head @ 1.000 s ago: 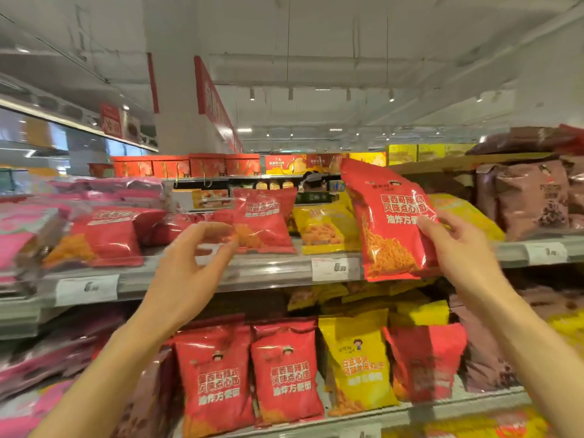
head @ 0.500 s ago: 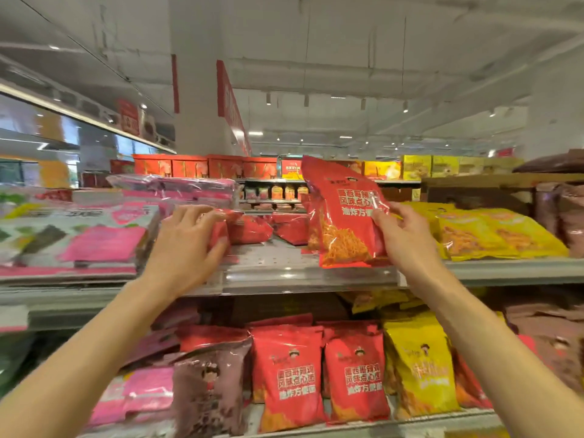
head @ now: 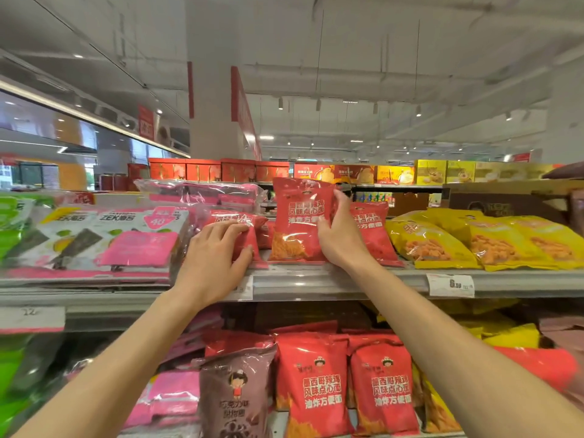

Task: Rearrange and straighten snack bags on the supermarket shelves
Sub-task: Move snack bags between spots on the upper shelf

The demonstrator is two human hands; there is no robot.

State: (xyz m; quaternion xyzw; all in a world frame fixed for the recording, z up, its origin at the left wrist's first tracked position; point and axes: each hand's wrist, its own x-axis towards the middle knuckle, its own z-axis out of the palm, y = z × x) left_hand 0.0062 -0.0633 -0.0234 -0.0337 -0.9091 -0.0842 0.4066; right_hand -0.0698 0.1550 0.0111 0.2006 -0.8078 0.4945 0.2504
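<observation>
Lowered since half a second ago, the upright red foil snack bag (head: 298, 221) now stands with its bottom edge on the grey metal upper shelf (head: 347, 281), where before it hung just above it; the right hand (head: 339, 238) grips its right edge, thumb in front and fingers curled behind. Meanwhile the left hand (head: 215, 257) has shifted right and lies over a flat red snack bag (head: 243, 230) just left of the upright one, fingers spread narrowly across its top and thumb hooked under its near edge. Another red bag (head: 374, 229) leans behind the right hand, with yellow foil snack bags (head: 442, 241) lying to the right and clear-wrapped pink and green seaweed packs (head: 104, 241) stacked to the left. A white price tag (head: 450, 285) sits on the shelf lip. Below, red, brown and yellow bags stand on the lower shelf (head: 278, 422). Far behind, orange and yellow gift boxes (head: 316, 172) line a distant display beside a white pillar (head: 211, 121) under a white ceiling.
</observation>
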